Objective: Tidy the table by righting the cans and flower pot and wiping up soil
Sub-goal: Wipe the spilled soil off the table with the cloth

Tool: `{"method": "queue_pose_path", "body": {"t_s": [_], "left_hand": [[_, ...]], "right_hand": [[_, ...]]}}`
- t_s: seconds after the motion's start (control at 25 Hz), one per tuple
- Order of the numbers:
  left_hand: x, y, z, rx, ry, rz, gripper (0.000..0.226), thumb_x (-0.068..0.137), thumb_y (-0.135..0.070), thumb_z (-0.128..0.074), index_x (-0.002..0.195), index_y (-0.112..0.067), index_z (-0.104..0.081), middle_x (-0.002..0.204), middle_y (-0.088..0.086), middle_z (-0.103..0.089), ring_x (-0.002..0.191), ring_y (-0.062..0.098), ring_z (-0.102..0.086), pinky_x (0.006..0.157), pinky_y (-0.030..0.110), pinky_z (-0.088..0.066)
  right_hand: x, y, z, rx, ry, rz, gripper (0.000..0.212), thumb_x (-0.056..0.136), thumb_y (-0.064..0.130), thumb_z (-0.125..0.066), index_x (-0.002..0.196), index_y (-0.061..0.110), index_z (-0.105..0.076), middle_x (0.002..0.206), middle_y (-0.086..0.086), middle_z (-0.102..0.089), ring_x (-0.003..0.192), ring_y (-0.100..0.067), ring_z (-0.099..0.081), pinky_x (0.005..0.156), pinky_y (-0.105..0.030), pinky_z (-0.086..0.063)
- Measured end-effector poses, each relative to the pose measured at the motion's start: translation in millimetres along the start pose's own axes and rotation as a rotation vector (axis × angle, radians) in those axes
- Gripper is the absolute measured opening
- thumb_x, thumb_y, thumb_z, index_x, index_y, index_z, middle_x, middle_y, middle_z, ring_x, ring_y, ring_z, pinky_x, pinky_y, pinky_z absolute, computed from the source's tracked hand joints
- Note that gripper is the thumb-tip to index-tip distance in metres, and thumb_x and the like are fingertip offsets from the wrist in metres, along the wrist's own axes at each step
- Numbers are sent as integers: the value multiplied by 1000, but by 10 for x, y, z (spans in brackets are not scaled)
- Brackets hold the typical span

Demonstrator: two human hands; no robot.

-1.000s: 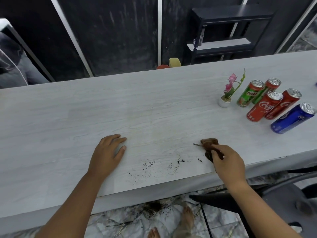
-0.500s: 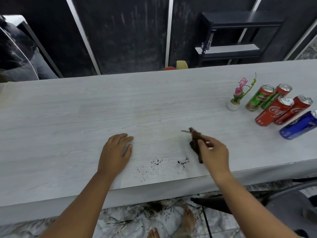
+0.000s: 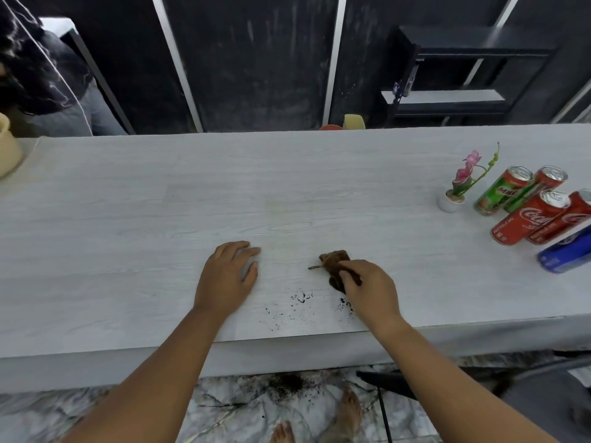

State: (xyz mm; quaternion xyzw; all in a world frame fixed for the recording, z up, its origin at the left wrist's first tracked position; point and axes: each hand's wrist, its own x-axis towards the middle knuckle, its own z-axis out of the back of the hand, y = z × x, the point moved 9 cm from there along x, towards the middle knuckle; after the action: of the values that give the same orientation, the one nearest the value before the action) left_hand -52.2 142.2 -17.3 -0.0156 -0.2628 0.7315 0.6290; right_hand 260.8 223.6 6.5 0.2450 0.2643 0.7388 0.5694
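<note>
Wiping step was in hand: right hand (image 3: 367, 290) fingers (image 3: 350, 273) pinched crumpled brown cloth (image 3: 334, 262); scattered dark soil specks (image 3: 300, 297) lay just behind them on the pale wood-grain counter (image 3: 287, 193). Left hand (image 3: 225, 276) lay flat, holding nothing. Next move judged: sweep the cloth back over the specks.

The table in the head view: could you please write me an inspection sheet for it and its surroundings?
Surface: pale wood-grain table; specks of soil near the front edge.
Job's things: flower pot upright at the right; five cans beside it, all upright; brown cloth on the table.
Clutter: cream container at the far left edge.
Hands: left hand flat on the table, open; right hand pinching the cloth.
Cables: nothing seen.
Surroundings: spilled soil on the floor below the table edge; bare feet; dark shelf unit behind; a dark chair at the lower right.
</note>
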Motion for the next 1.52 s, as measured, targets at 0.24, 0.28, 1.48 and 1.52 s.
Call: {"method": "queue_pose_path", "body": {"t_s": [0.24, 0.28, 1.48, 1.52], "left_hand": [[-27, -24, 27, -31, -6, 7, 32, 105, -29, -65, 136, -25, -72, 142, -4, -65, 136, 19, -55, 112, 40, -50], [-44, -29, 30, -37, -2, 16, 31, 105, -28, -65, 135, -24, -72, 143, -3, -65, 137, 19, -55, 113, 40, -50], [-488, 93, 210, -16, -21, 64, 36, 105, -30, -66, 140, -28, -70, 151, -3, -63, 145, 22, -53, 123, 49, -39], [-487, 93, 212, -18, -20, 69, 35, 105, -30, -66, 140, -28, -70, 150, -3, -63, 145, 22, -53, 123, 48, -39]], "right_hand": [[-86, -272, 400, 210, -139, -88, 23, 99, 18, -71, 116, 29, -82, 106, 26, -74, 101, -2, -70, 85, -24, -54], [-83, -384, 488, 164, -148, -116, 23, 99, 18, -71, 116, 28, -82, 107, 20, -75, 102, -7, -71, 85, -24, -53], [-3, 146, 12, 292, -19, -88, 23, 95, 16, -76, 111, 30, -84, 100, 11, -79, 83, -13, -73, 77, -31, -59], [137, 108, 52, 241, -12, -95, 23, 96, 17, -75, 112, 30, -84, 102, 11, -79, 90, -16, -74, 81, -33, -58]]}}
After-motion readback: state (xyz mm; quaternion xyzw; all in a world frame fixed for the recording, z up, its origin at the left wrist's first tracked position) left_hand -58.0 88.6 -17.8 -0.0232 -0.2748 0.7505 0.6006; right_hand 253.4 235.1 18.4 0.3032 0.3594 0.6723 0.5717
